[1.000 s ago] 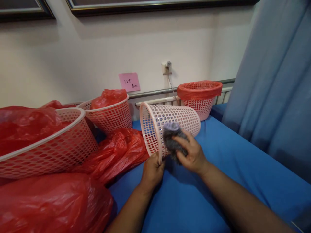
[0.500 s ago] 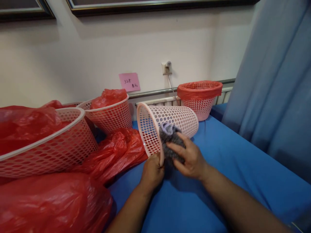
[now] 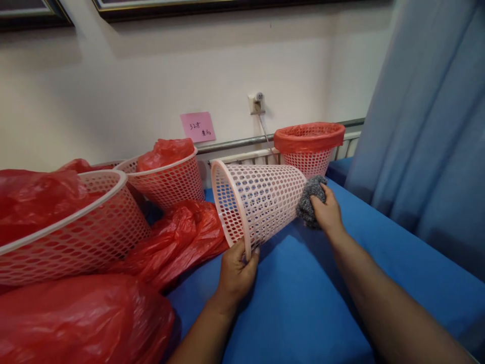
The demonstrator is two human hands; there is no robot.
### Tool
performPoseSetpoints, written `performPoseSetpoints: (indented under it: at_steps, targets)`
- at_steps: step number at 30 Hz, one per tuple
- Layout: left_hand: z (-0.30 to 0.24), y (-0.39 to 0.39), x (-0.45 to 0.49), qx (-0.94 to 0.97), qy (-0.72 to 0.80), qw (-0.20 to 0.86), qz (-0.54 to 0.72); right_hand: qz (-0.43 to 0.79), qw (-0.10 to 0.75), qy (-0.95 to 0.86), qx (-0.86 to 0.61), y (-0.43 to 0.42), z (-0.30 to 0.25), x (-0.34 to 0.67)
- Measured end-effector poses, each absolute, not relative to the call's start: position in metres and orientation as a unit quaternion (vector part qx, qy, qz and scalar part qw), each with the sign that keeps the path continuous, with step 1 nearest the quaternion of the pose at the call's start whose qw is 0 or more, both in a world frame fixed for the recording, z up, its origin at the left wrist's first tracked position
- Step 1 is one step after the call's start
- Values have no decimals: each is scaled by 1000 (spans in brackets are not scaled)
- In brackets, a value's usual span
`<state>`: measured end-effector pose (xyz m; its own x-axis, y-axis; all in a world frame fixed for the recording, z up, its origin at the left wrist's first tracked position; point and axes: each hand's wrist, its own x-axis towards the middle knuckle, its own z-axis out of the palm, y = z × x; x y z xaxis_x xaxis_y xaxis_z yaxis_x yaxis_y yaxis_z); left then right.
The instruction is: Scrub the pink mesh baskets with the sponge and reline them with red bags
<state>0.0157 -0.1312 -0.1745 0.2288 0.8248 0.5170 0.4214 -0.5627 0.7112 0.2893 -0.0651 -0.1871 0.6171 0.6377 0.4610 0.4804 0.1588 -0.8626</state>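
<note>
A pale pink perforated wastebasket (image 3: 265, 194) lies on its side, its open mouth facing left. My left hand (image 3: 237, 270) pinches the lower edge of its rim between thumb and fingers. At the basket's base, my right hand (image 3: 329, 208) grips a bunched grey cloth (image 3: 311, 201) and presses it against the bottom end. The fingers behind the cloth are partly hidden. Beneath the basket is a blue bed surface (image 3: 299, 298).
Red-lined baskets stand at left (image 3: 125, 217) and behind (image 3: 172, 182); another lined basket (image 3: 310, 161) is at the back right. Loose red plastic bags (image 3: 182, 237) lie beside the mouth. A blue curtain (image 3: 420, 131) hangs right; a pink note (image 3: 197, 126) is on the wall.
My right hand has moved the cloth from near the basket's rim rightward to its base. My left hand stays on the rim, its thumb now showing outside.
</note>
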Motion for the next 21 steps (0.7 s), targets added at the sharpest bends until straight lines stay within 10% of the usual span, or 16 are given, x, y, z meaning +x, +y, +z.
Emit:
performPoseSetpoints:
  at_steps: [9, 21]
  targets:
    - [-182, -129, 15, 805, 401, 221, 377, -102, 548, -768, -315, -148, -165, 198]
    - [-181, -125, 15, 835, 426, 173, 302, 33, 567, -454, -686, -70, -179, 298]
